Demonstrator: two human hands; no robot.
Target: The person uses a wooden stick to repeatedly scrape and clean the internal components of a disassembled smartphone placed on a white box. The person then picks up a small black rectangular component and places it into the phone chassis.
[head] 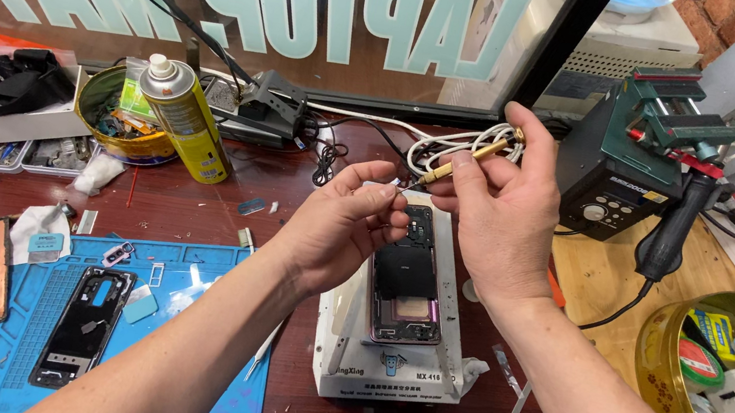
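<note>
Item: we pinch a thin wooden-handled tool [465,160] in our right hand [505,209], tip pointing left toward our left hand's [340,227] closed fingertips, both just above the opened phone [405,276], lying near-to-far on the white heating pad [388,357].

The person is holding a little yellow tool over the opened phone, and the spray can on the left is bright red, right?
Not quite. The head view shows the spray can is yellow with a white cap, not red. The rest is right: the right hand holds a thin yellow tool over the opened phone, with the left hand beside it.
</note>
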